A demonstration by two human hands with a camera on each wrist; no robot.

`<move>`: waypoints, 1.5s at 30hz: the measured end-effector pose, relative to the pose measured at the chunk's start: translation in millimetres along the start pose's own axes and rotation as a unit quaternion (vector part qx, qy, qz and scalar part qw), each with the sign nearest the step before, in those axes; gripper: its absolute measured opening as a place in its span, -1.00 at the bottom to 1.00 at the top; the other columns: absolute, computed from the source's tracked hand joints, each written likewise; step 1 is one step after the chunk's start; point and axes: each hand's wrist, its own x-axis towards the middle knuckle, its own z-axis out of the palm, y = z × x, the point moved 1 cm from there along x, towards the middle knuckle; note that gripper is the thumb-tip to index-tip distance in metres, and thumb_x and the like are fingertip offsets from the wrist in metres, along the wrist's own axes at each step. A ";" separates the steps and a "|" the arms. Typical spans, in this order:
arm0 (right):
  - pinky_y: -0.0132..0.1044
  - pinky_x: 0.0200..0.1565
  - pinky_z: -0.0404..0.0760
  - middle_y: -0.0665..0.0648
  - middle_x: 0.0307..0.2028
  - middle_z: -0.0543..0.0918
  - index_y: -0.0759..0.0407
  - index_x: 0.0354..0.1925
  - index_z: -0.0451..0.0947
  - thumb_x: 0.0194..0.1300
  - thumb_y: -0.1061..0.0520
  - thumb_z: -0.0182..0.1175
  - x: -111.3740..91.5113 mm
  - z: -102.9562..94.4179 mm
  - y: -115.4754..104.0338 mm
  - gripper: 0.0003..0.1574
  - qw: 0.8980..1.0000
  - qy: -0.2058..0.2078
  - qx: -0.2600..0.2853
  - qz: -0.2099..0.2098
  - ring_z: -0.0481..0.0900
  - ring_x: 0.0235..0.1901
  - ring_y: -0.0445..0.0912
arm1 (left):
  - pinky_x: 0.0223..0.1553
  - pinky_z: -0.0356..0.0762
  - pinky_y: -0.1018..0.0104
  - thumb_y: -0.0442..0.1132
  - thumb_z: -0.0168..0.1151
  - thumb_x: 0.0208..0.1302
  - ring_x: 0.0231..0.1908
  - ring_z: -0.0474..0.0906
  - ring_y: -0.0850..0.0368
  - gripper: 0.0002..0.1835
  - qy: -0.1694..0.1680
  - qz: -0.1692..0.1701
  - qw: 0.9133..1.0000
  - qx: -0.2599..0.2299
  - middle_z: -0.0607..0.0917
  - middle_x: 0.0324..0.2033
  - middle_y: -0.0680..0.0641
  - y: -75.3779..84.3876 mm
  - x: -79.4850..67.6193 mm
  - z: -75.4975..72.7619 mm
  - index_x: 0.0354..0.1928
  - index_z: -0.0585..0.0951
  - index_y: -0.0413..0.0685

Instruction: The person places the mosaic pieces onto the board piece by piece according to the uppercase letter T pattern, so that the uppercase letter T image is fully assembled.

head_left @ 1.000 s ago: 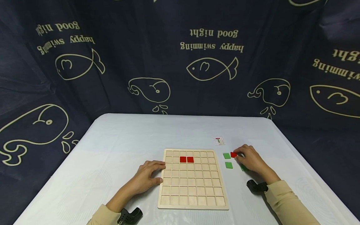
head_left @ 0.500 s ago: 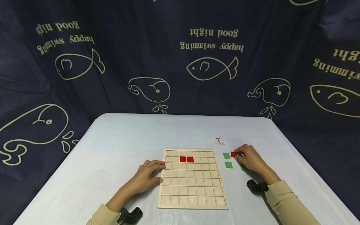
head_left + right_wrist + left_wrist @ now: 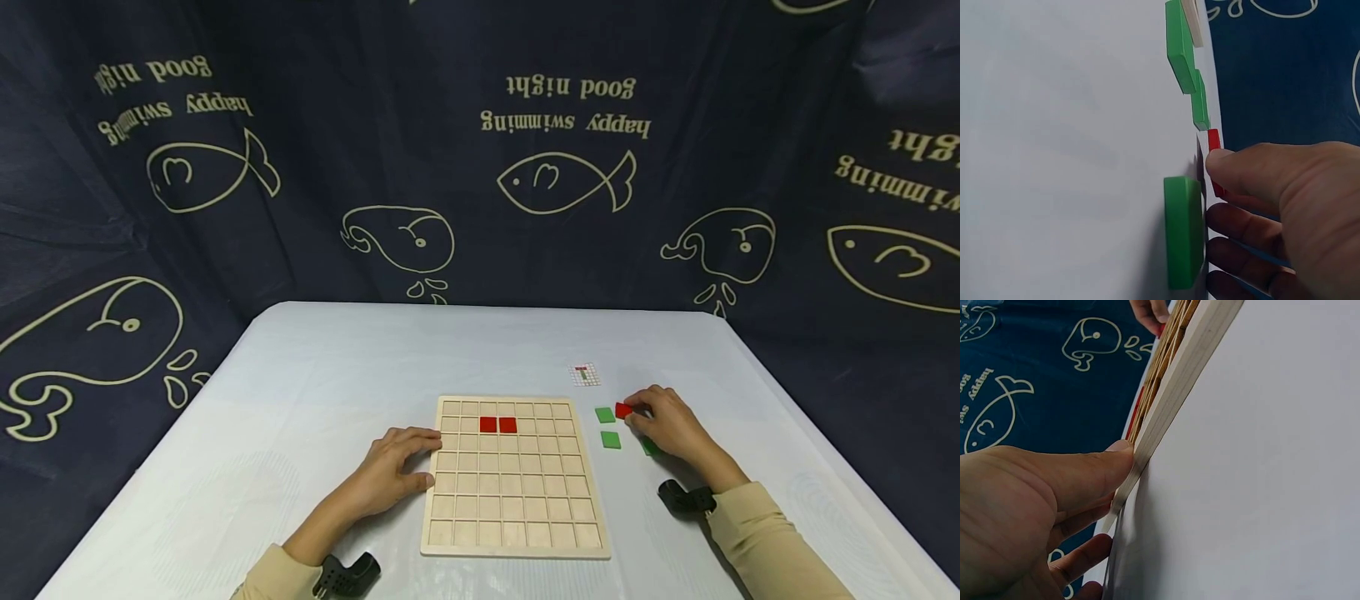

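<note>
My right hand [image 3: 667,423] pinches a red square tile [image 3: 622,411] between thumb and fingers, right of the wooden grid board [image 3: 500,462]. In the right wrist view the thumb lies against the red tile [image 3: 1217,181], which stands close over the white tabletop. Around that hand lie green tiles: a far one [image 3: 604,415], a nearer one [image 3: 611,440] and one partly hidden under the hand [image 3: 651,448]. At the board's left edge rests my left hand [image 3: 393,468], fingers extended, thumb touching the side. Two red tiles, one left [image 3: 488,425] and one right [image 3: 507,425], sit side by side in the board's second row.
A small printed card [image 3: 584,375] with a red and green T-shaped pattern on a grid lies beyond the green tiles. The white table [image 3: 360,358] ends at a dark curtain [image 3: 420,100] with fish and whale drawings.
The red tile in my right hand has shifted up very slightly. My left hand and the board have stayed where they were.
</note>
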 end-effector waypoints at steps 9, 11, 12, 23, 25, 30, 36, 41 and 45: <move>-0.13 -0.21 0.39 0.20 -0.22 0.63 0.28 -0.15 0.64 0.12 0.18 0.30 -0.2 -1.7 -6.1 -0.70 1.000 0.002 0.001 -0.002 0.46 -0.24 0.01 | 0.09 0.18 -0.01 -0.19 0.37 0.05 0.14 0.36 0.02 -0.49 0.002 0.001 1.000 0.004 0.53 0.19 0.03 -0.1 0.1 -0.1 0.12 0.56 -0.08; -0.13 -0.20 0.40 0.20 -0.22 0.63 0.28 -0.15 0.64 0.12 0.18 0.30 0.0 -1.6 -8.5 -0.70 1.000 0.001 0.004 -0.001 0.46 -0.23 0.01 | 0.09 0.18 -0.02 -0.20 0.37 0.05 0.15 0.36 0.01 -0.49 0.001 0.000 1.000 0.002 0.53 0.19 0.02 0.0 0.0 -0.1 0.11 0.56 -0.08; -0.13 -0.20 0.40 0.20 -0.22 0.63 0.27 -0.15 0.64 0.12 0.18 0.30 0.1 -1.5 -9.8 -0.70 1.000 0.001 0.006 -0.001 0.46 -0.23 0.00 | 0.09 0.18 -0.02 -0.20 0.37 0.05 0.15 0.36 0.01 -0.49 0.001 0.000 1.000 0.002 0.53 0.18 0.02 -0.1 0.0 -0.1 0.11 0.56 -0.08; -0.03 -0.12 0.45 0.17 -0.22 0.64 0.24 -0.17 0.65 0.12 0.18 0.29 -2.3 -2.6 -27.5 -0.73 0.999 0.012 0.024 -0.028 0.48 -0.16 0.04 | 0.08 0.18 0.00 -0.19 0.37 0.05 0.14 0.36 0.02 -0.48 0.003 0.001 1.000 0.003 0.53 0.19 0.02 -0.5 -0.2 0.2 0.11 0.56 -0.08; -0.03 -0.13 0.46 0.16 -0.23 0.64 0.24 -0.17 0.65 0.11 0.18 0.29 -2.0 -2.4 -30.8 -0.73 0.999 0.015 0.027 -0.037 0.48 -0.17 0.04 | 0.07 0.18 0.01 -0.19 0.37 0.05 0.14 0.36 0.02 -0.48 0.004 0.001 1.000 0.004 0.53 0.19 0.02 -0.4 -0.2 0.2 0.11 0.56 -0.07; -0.04 -0.13 0.46 0.14 -0.23 0.65 0.22 -0.17 0.66 0.11 0.18 0.30 -1.7 -1.6 -38.0 -0.73 0.998 0.016 0.030 -0.043 0.48 -0.17 0.03 | 0.06 0.19 0.02 -0.19 0.37 0.05 0.13 0.37 0.03 -0.48 0.005 0.002 1.000 0.006 0.53 0.19 0.03 -0.4 -0.3 0.2 0.11 0.56 -0.07; 0.00 -0.10 0.46 0.11 -0.23 0.64 0.18 -0.18 0.66 0.11 0.17 0.30 -2.0 -0.8 -46.1 -0.75 0.998 0.014 0.030 -0.050 0.48 -0.14 0.02 | 0.07 0.18 0.02 -0.19 0.37 0.05 0.14 0.36 0.03 -0.49 0.004 0.002 1.000 0.005 0.52 0.19 0.03 -0.4 -0.2 0.4 0.12 0.56 -0.06; -0.04 -0.13 0.45 0.08 -0.26 0.63 0.16 -0.18 0.66 0.10 0.16 0.32 -2.6 1.3 -52.9 -0.74 0.997 0.018 0.029 -0.073 0.48 -0.16 0.00 | 0.08 0.18 0.00 -0.19 0.37 0.05 0.15 0.35 0.01 -0.48 0.004 0.003 1.000 0.005 0.52 0.19 0.02 -0.1 0.0 0.0 0.12 0.56 -0.07; -0.04 -0.12 0.46 0.07 -0.25 0.63 0.13 -0.18 0.66 0.12 0.15 0.32 -2.5 2.6 -58.0 -0.75 0.996 0.022 0.028 -0.083 0.48 -0.16 -0.01 | 0.07 0.18 0.00 -0.19 0.37 0.05 0.16 0.35 0.00 -0.48 0.004 0.003 1.000 0.006 0.52 0.19 0.01 0.2 -0.1 -0.4 0.12 0.56 -0.07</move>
